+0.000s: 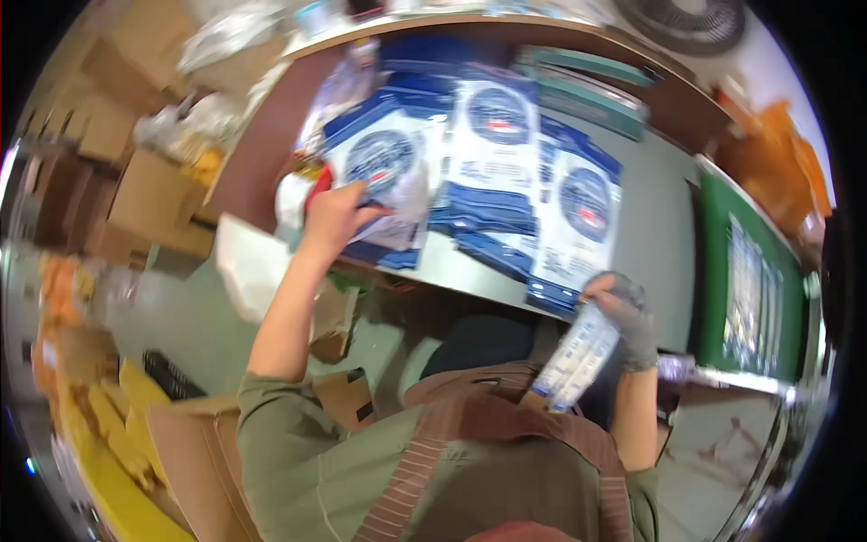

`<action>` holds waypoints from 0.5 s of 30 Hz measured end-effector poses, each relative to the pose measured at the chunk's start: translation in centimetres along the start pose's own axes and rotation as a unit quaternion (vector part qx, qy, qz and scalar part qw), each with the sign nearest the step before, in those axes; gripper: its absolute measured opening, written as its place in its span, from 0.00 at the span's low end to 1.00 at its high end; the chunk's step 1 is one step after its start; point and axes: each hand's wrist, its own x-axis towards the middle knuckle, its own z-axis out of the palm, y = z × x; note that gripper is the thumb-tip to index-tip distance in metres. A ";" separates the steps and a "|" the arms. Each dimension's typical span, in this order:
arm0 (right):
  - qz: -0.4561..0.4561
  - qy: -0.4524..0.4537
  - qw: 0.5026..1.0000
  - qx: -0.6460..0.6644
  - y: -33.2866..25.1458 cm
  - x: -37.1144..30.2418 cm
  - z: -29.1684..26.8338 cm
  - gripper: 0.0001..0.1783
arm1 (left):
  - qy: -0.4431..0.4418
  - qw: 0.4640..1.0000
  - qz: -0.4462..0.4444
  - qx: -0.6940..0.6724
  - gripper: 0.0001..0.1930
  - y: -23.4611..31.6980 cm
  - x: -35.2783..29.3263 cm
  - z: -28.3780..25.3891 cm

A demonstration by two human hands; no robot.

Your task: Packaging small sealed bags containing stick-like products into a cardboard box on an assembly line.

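Several flat blue-and-white pouches lie in overlapping piles on the table. My bare left hand (336,219) is closed at the near left edge of the leftmost pouch (384,161), with thumb and fingers on it. My right hand (623,312), in a grey glove with bare fingertips, grips a pair of slim white packets (578,357) with blue print. They hang down past the table's front edge toward my apron. Just beyond that hand lies the rightmost pouch (582,203). Between the two sits the middle pouch pile (492,135).
A teal box (587,95) stands at the back of the table (659,199). To the right, a green tray (754,280) holds several slim packets. Cardboard boxes (158,203) stand on the left, an open carton (203,452) near my left arm. A fan (686,18) is at the far right.
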 end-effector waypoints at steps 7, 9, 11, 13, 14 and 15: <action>-0.036 0.039 0.999 -0.006 0.9 -2.6 -3.0 0.13 | 0.148 0.968 -0.097 -0.180 0.14 14.7 7.9 5.2; -0.035 0.037 0.999 0.008 0.2 -3.3 -3.6 0.11 | 0.088 0.985 0.027 -0.145 0.08 20.8 8.7 7.7; -0.047 0.018 0.997 0.056 1.1 -3.5 -4.7 0.10 | -0.025 0.981 0.164 -0.101 0.04 24.4 8.3 12.4; -0.071 0.051 0.994 0.070 0.4 -5.1 -5.3 0.13 | -0.121 0.956 0.230 -0.135 0.07 28.7 6.5 15.1; -0.088 0.058 0.992 0.068 0.5 -5.4 -5.7 0.13 | -0.160 0.947 0.198 -0.196 0.06 29.4 5.4 16.3; -0.104 0.066 0.990 0.068 1.0 -5.5 -6.2 0.13 | -0.202 0.931 0.166 -0.253 0.06 30.1 4.7 17.3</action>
